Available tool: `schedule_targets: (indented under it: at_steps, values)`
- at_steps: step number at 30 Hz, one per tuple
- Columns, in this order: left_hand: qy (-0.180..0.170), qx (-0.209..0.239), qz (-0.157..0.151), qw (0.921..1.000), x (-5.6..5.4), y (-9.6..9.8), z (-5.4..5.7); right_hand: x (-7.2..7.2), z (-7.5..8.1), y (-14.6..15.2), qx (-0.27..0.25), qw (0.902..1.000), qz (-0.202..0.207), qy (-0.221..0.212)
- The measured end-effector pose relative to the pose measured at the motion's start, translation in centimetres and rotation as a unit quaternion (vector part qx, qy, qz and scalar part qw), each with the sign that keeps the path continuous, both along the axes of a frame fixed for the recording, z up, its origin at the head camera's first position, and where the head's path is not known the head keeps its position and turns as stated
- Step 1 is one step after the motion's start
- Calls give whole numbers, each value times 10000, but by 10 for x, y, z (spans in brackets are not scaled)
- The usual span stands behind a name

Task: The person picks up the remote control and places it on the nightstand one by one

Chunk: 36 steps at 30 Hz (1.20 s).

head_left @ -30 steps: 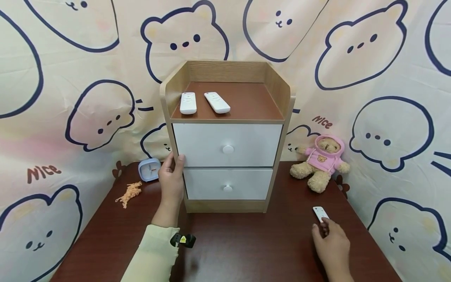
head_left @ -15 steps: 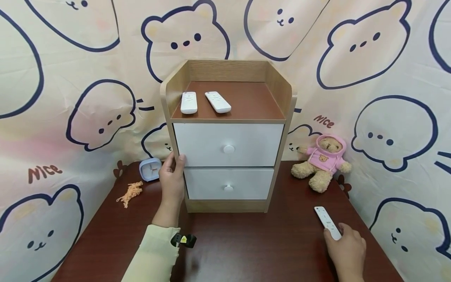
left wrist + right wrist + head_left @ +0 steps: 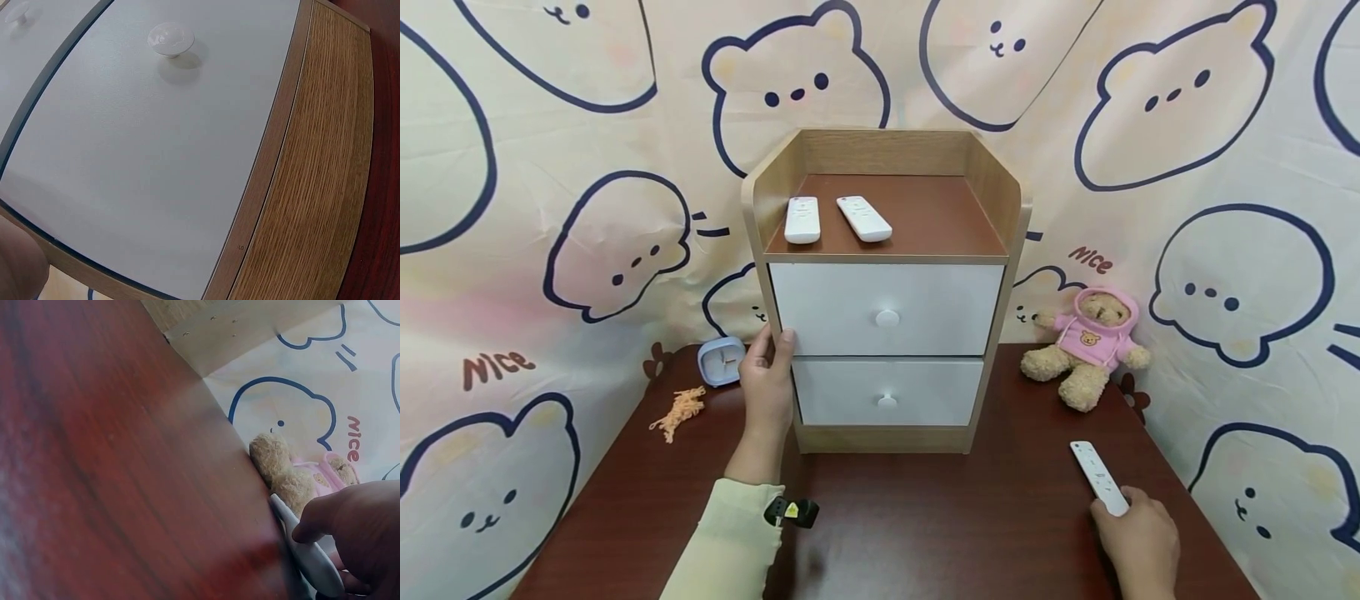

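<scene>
My left hand [image 3: 766,387] grips the left side edge of a small wooden cabinet [image 3: 883,439] with two white drawers, both closed. In the left wrist view a fingertip [image 3: 22,259] shows beside the cabinet's edge, and a round white knob [image 3: 171,39] stands out from a drawer front. Over the table's right side, my right hand [image 3: 1138,537] holds a white remote control [image 3: 1097,475] by its near end. The right wrist view has the thumb along the remote [image 3: 306,559]; the fingers beneath are partly hidden. Two more white remotes [image 3: 802,220] lie on the cabinet's top shelf.
A teddy bear [image 3: 1093,346] in a pink hoodie sits at the back right of the dark red table [image 3: 925,533]. Left of the cabinet are a blue square case [image 3: 721,362] and a bunch of orange yarn-like strands [image 3: 681,412]. A patterned cloth hangs behind.
My right hand has moved back and to the right along the remote, so more of it shows; over the last half second it stays nearly still. The left hand keeps its place.
</scene>
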State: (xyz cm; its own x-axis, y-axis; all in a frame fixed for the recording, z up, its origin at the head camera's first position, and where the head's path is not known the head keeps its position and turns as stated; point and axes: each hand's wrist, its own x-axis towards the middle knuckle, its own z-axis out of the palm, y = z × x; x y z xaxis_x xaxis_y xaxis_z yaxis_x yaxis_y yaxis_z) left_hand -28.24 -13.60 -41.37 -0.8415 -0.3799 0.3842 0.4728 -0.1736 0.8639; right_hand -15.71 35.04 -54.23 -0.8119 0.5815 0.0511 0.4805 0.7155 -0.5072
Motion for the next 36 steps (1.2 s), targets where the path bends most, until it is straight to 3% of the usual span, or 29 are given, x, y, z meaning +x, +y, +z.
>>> schedule_targets:
  at_steps: [7, 15, 21, 25, 28, 30, 32, 36]
  values:
    - [45, 16, 41, 10000, 0, 0, 0, 0, 1, 0, 79, 9999, 11, -148]
    - [89, 22, 43, 9999, -2, 1, 0, 1, 1, -1, 69, 9998, 115, 163]
    - [65, 20, 11, 10000, -1, 1, -1, 1, 7, -11, -467, 9950, 77, 881]
    - [60, 74, 37, 9999, -1, 1, -1, 3, 19, -24, -950, 9827, 114, 1588]
    - [49, 99, 20, 9999, -1, 1, -1, 4, 32, -37, -1535, 9623, 291, 2226]
    - [35, 90, 1, 10000, -1, 1, -1, 4, 44, -46, -1988, 9396, 479, 2745]
    - [8, 75, 0, 10000, -1, 1, -1, 4, 59, -57, -2511, 9078, 720, 3281]
    - [-18, 63, 22, 10000, -1, 1, -1, 3, 95, -79, -3423, 8294, 1334, 4209]
